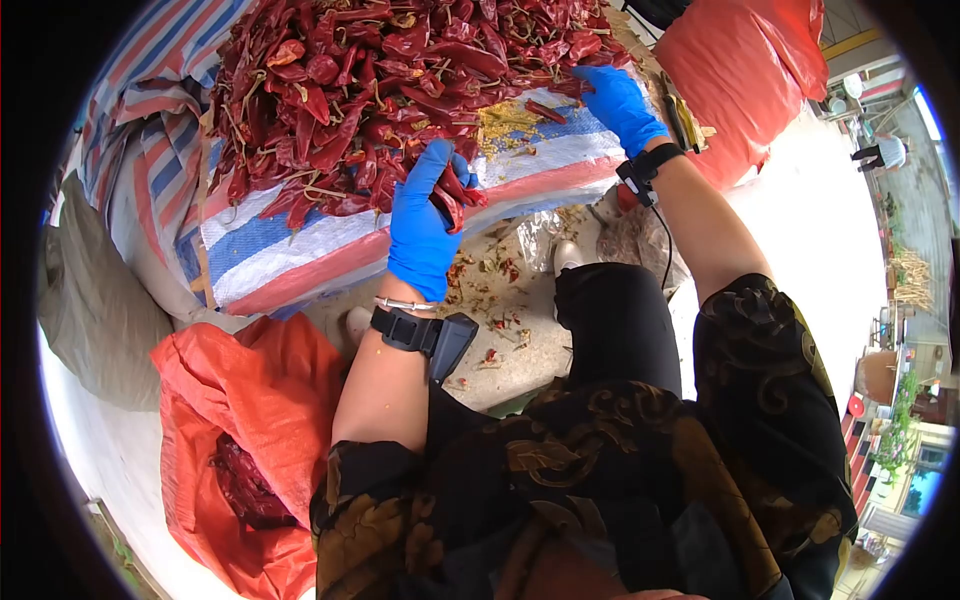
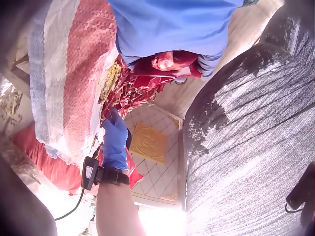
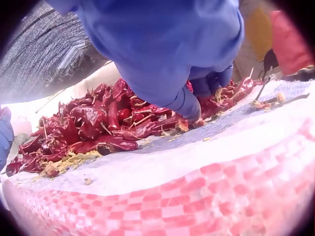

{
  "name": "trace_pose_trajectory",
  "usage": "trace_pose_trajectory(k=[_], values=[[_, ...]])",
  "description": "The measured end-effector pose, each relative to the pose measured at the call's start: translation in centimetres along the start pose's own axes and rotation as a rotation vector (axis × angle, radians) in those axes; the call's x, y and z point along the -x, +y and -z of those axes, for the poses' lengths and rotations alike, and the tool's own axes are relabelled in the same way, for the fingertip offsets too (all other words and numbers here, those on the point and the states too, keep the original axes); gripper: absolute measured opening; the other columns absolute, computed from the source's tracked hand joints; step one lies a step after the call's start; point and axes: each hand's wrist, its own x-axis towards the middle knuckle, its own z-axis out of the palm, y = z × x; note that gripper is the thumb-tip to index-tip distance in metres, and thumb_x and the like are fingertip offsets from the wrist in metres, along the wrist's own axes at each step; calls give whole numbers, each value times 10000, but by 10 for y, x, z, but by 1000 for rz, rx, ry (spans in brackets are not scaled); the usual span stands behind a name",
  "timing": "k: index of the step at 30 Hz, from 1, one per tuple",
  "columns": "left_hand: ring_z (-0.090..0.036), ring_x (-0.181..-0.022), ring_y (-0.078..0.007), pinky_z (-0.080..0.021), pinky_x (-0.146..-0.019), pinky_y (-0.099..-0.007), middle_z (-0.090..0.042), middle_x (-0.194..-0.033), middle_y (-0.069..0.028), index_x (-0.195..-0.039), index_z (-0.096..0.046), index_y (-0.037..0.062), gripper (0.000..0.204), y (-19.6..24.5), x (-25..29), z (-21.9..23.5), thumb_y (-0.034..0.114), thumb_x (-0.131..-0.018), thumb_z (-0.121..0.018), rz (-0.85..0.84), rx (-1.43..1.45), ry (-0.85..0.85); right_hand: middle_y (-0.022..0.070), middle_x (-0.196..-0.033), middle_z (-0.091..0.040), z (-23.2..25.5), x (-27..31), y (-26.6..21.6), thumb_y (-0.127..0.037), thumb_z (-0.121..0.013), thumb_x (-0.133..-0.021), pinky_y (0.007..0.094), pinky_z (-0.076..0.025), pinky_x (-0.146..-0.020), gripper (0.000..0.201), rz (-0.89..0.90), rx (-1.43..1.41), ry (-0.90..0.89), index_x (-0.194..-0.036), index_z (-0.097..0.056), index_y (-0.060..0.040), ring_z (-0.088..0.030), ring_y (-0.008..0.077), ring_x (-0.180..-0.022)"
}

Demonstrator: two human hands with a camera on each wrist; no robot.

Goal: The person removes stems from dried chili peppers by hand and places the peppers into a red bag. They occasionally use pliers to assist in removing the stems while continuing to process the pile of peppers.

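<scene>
My blue-gloved left hand (image 1: 415, 240) grips dried red chili peppers (image 1: 448, 207) at the near edge of a large pile. In the left wrist view, a wrinkled red chili pepper (image 2: 165, 63) shows beneath the glove, while the fingertips are mostly hidden. Across the pile's right edge reaches my gloved right hand (image 1: 622, 108), its fingertips touching the peppers there. The right wrist view shows those fingers (image 3: 186, 105) pointing down at the dried chili pile (image 3: 93, 120). Under the pile lies a striped woven sheet (image 1: 300, 262), with loose yellow seeds (image 1: 508, 127) between the hands.
An orange-red sack (image 1: 250, 385) with dark red peppers inside stands open at lower left. Another full red sack (image 1: 740, 80) stands at right. Pepper scraps litter the floor (image 1: 500, 365) between the feet. A grey-brown bag (image 1: 100, 300) sits at far left.
</scene>
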Motion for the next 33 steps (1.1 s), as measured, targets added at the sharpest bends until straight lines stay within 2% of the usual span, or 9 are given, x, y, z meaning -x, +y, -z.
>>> trace_pose_trajectory(k=[3,7,11,17,22,27,29,30,33], values=[[-475,-682,-148,-426,-726,-328,-510,-719,-31,-819,-562,51,170,-1,-1,0,217,-821,-598,-23,-58,45,121,-983,-605,10,8,1,-147,-569,-752,365,-468,-789,338,55,-159,204,-1089,-586,-161,-586,292,-887],[-483,-677,-145,-429,-733,-330,-509,-721,-33,-762,-560,49,159,-4,-4,4,194,-823,-587,-39,-113,11,108,-981,-605,43,27,-16,-135,-569,-782,321,-475,-771,321,120,-422,237,-1102,-578,-145,-600,240,-884],[-500,-680,-143,-439,-739,-322,-530,-720,-35,-754,-576,41,151,-2,1,-1,181,-807,-597,-28,-166,-17,58,-936,-612,62,46,-39,-103,-581,-781,262,-460,-744,378,136,-708,72,-1155,-552,-148,-577,157,-810],[-578,-754,-167,-469,-687,-302,-607,-818,-66,-884,-599,6,163,2,14,-15,130,-780,-614,-92,-241,-5,71,-970,-614,86,87,-112,-27,-550,-785,272,-461,-730,384,407,-661,-199,-1159,-546,-118,-559,149,-752],[-602,-751,-162,-488,-632,-277,-612,-881,-76,-1010,-552,10,266,6,44,-31,65,-758,-621,-18,-494,-182,83,-916,-611,105,117,-143,9,-539,-768,278,-472,-704,398,476,-715,-122,-1152,-536,-95,-580,161,-762],[-601,-752,-166,-492,-628,-264,-607,-886,-77,-1006,-547,12,250,-6,88,-61,48,-765,-605,47,-489,-183,78,-888,-582,138,150,-142,-52,-565,-790,294,-465,-732,383,430,-946,-231,-1169,-521,-84,-562,168,-763],[-586,-692,-127,-469,-598,-247,-620,-856,-64,-945,-583,6,180,-4,114,-76,28,-768,-604,7,-457,-169,61,-965,-564,164,168,-146,-140,-593,-813,283,-444,-760,382,450,-956,21,-1181,-510,-75,-539,140,-811],[-584,-696,-125,-467,-609,-247,-619,-851,-59,-939,-587,6,171,-4,125,-78,27,-770,-602,-43,-480,-108,45,-1019,-546,173,180,-143,-221,-620,-813,264,-428,-767,427,301,-1125,-84,-1194,-500,-71,-517,121,-853],[-573,-704,-110,-458,-618,-242,-609,-853,-43,-948,-577,17,190,-9,149,-80,22,-762,-614,-188,-540,-44,46,-1030,-551,179,215,-138,-263,-639,-799,250,-426,-743,437,233,-1180,-112,-1172,-519,-70,-508,110,-813]])
